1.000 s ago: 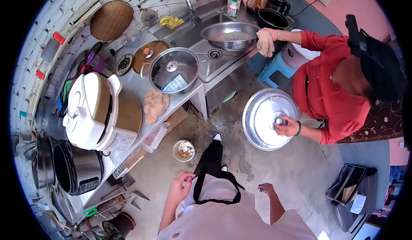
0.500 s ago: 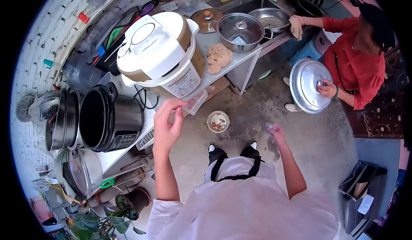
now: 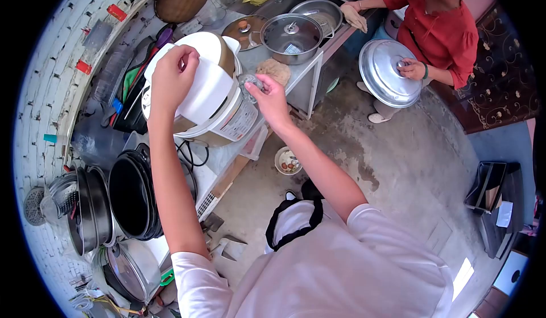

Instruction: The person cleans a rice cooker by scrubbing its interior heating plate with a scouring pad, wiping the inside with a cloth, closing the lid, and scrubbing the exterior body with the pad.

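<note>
My left hand (image 3: 177, 76) is raised over the white lid of the rice cooker (image 3: 207, 99), its fingers curled in; whether anything is in them is hidden. Between the fingers of my right hand (image 3: 268, 97) is a grey mesh scrubber (image 3: 249, 86), held at the cooker's right side. A brown cloth (image 3: 276, 72) lies on the counter just behind that hand. Beyond it stands a steel pot with a glass lid (image 3: 291, 36).
A person in red (image 3: 435, 28) stands at the back right, holding a large metal lid (image 3: 389, 72) and a cloth (image 3: 354, 18). A black open pot (image 3: 132, 196) is at the left. A small bowl (image 3: 288, 160) sits on the floor.
Both my hands have moved up to the rice cooker, the right one swinging left from over the floor with the scrubber. The view has shifted, and the other person still holds the metal lid.
</note>
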